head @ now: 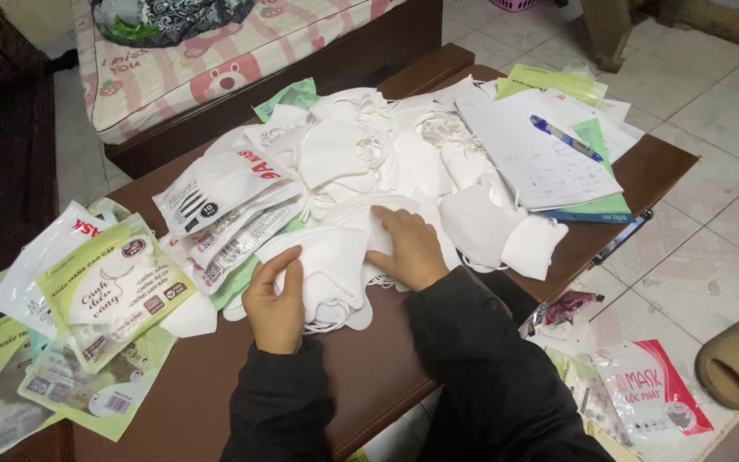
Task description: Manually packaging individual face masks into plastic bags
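Pressing white masks (335,265), left hand (274,299), right hand (408,248), table edge (378,428) near.

White folded masks (328,272) stacked flat under both hands.

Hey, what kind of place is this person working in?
Probably a room at home, not a workshop: a cushioned bench with a cartoon-print mattress, a low wooden table heaped with white masks, and a tiled floor.

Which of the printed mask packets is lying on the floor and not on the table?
The red and white packet at the lower right lies on the floor tiles. The green packets and the white packets all rest on the brown table.
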